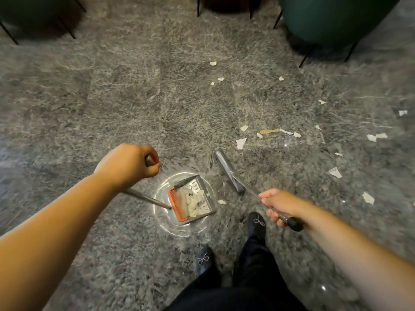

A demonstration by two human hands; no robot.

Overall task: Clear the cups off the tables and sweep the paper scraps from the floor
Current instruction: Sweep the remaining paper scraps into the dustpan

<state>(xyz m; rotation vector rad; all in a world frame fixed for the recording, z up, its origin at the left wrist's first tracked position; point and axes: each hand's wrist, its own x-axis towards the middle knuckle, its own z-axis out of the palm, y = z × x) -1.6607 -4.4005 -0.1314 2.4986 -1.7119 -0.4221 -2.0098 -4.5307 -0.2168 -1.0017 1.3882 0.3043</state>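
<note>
Paper scraps (241,142) lay scattered over the grey stone-patterned floor (112,97), mostly ahead and to the person's right, well apart from one another; one small scrap (221,201) sat just beside the dustpan. No cups or surface were in view, so that half of the task could not be judged from here.

Dustpan (193,199): grey tray with an orange comb edge, resting on the floor just ahead of the feet, already holding a heap of crumpled white paper. Its mouth appeared turned toward the scrap field, probably so the next stroke could feed straight in.

Left hand (128,163): grip clamped round the top of the dustpan's long handle (146,198), fist above the pan. This hold let the pan be steadied and shifted without bending down.

Right hand (280,206): grip closed round the broom handle (249,189) near its black end cap. The grey broom head (229,170) was down at the floor, between the pan and the nearest scraps, placed to draw them inward.

Judgement: sweeping partly done; many scraps remained.

Periphery: dark green chairs (332,21) on thin black legs at the far edge; dark shoes (257,223) below.
</note>
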